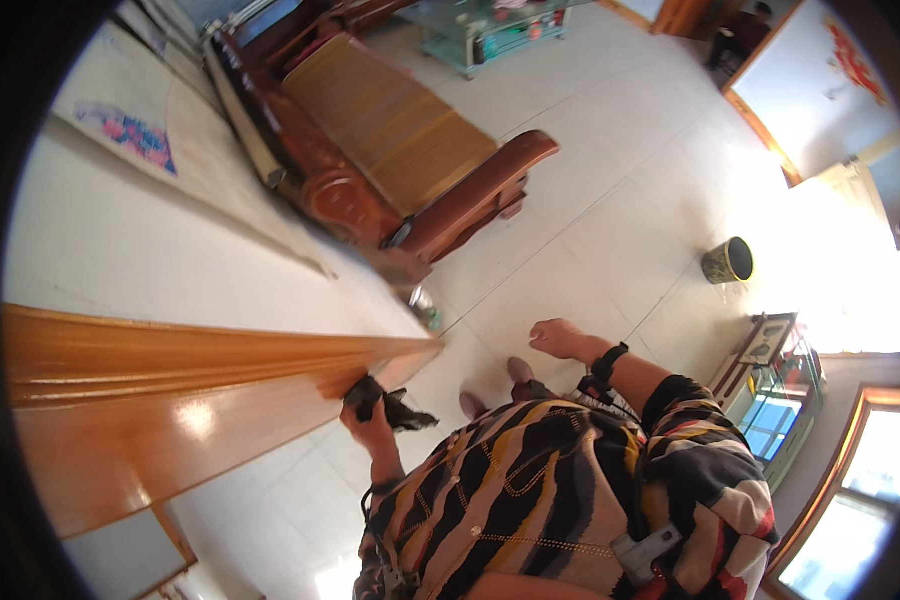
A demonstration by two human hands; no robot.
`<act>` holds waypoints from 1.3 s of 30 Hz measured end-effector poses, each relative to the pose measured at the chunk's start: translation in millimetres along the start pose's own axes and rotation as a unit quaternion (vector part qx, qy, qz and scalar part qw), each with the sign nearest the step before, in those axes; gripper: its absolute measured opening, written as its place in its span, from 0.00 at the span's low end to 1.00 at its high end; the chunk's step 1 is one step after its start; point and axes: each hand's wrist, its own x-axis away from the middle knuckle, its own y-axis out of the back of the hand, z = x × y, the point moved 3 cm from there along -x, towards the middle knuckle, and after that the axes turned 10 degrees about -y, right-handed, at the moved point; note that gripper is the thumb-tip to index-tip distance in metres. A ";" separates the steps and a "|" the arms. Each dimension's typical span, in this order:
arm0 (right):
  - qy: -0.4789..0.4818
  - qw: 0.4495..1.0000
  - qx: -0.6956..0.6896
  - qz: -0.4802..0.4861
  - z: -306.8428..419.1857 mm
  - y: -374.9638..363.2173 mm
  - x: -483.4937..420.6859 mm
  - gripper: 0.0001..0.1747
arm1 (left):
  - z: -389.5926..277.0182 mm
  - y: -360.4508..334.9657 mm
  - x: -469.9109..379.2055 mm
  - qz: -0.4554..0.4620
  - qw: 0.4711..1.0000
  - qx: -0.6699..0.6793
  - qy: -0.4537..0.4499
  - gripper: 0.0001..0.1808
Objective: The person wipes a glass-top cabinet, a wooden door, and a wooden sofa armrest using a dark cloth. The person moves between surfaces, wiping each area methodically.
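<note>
My left hand (pixel 370 431) holds a crumpled black cloth (pixel 390 403) against the glossy varnished wood of a door frame (pixel 217 405). Loose folds of the cloth hang to the right of the fingers. My right hand (pixel 562 339) is held out over the tiled floor with its fingers curled in, and nothing shows in it. A black strap sits around the right wrist. Below the hands are the toes of my shoes (pixel 520 370).
A wooden settee (pixel 465 202) with a woven mat stands ahead at the left. Beyond it is a glass table (pixel 450 45). A waste bin (pixel 727 261) stands on the floor at the right, near a glass cabinet (pixel 780 420). A person (pixel 742 37) sits in the far doorway.
</note>
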 end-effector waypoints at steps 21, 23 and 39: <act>-0.207 0.977 -0.038 0.018 -117.0 -55.6 71.7 0.20 | -130.7 -32.5 -27.6 0.387 0.843 0.331 0.175 0.23; -0.224 0.973 -0.054 0.012 -147.2 -52.9 80.3 0.20 | -153.1 -60.9 -20.6 0.394 0.846 0.317 0.168 0.21; -0.109 0.961 0.089 0.237 -218.1 -10.1 42.9 0.21 | -171.7 -211.6 -11.9 0.348 0.763 0.442 0.318 0.34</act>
